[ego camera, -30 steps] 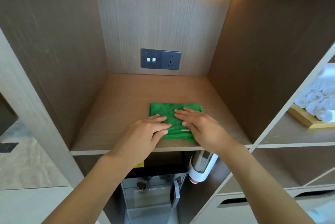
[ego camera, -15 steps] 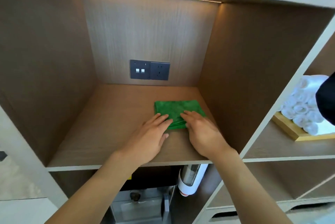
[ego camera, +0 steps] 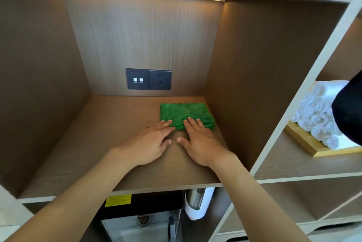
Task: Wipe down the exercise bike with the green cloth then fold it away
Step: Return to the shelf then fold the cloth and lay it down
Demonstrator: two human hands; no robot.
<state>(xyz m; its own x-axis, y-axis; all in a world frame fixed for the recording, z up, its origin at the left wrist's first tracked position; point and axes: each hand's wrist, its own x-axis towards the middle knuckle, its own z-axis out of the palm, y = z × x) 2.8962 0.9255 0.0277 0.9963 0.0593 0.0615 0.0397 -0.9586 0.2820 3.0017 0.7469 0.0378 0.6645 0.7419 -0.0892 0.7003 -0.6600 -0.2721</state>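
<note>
On the wooden shelf (ego camera: pixel 98 143) of the lit cubby, I am seeing the folded green cloth (ego camera: pixel 185 113) lying flat toward the right wall, below the dark socket panel (ego camera: pixel 148 79). I am laying my left hand (ego camera: pixel 150 143) palm down, fingers straight, its fingertips touching the cloth's near edge. I am resting my right hand (ego camera: pixel 199 143) flat as well, its fingers lying over the cloth's near part, gripping nothing. Rolled white towels (ego camera: pixel 315 116) are sitting on a tray (ego camera: pixel 305 142) in the next compartment to the right.
</note>
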